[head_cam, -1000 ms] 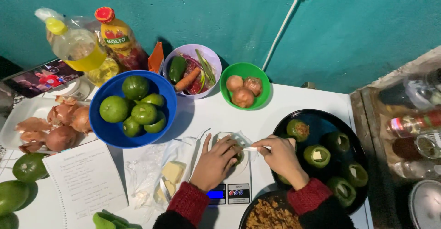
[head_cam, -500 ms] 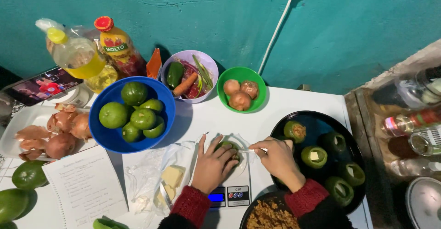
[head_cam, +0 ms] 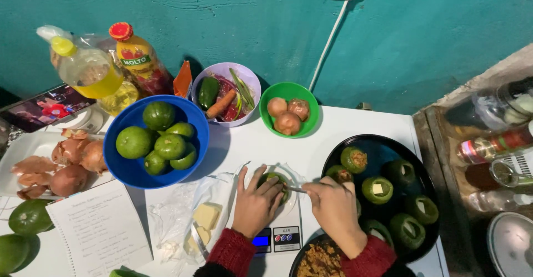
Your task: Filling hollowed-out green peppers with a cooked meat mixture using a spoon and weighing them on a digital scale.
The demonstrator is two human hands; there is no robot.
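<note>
My left hand (head_cam: 256, 203) grips a hollowed round green squash (head_cam: 275, 179) that sits on a small kitchen scale (head_cam: 280, 238) covered with clear plastic. My right hand (head_cam: 332, 206) holds a thin metal utensil (head_cam: 296, 189) whose tip points into the squash. Both sleeves are red. Just right of my hands a black round pan (head_cam: 388, 150) holds several hollowed squashes, some with a piece of cheese inside. A dark bowl of brown minced filling (head_cam: 317, 260) lies by my right wrist.
A blue bowl (head_cam: 195, 120) of round green squashes, a lilac bowl (head_cam: 249, 82) of vegetables and a green bowl (head_cam: 311, 103) of small onions stand behind. Oil bottles (head_cam: 89, 71), onions on a tray (head_cam: 72, 166), a paper sheet (head_cam: 100, 230), cheese cubes (head_cam: 205, 216) on plastic lie left.
The view has shifted slightly. My right hand has brought the utensil closer to the squash; my left hand keeps its hold on it.
</note>
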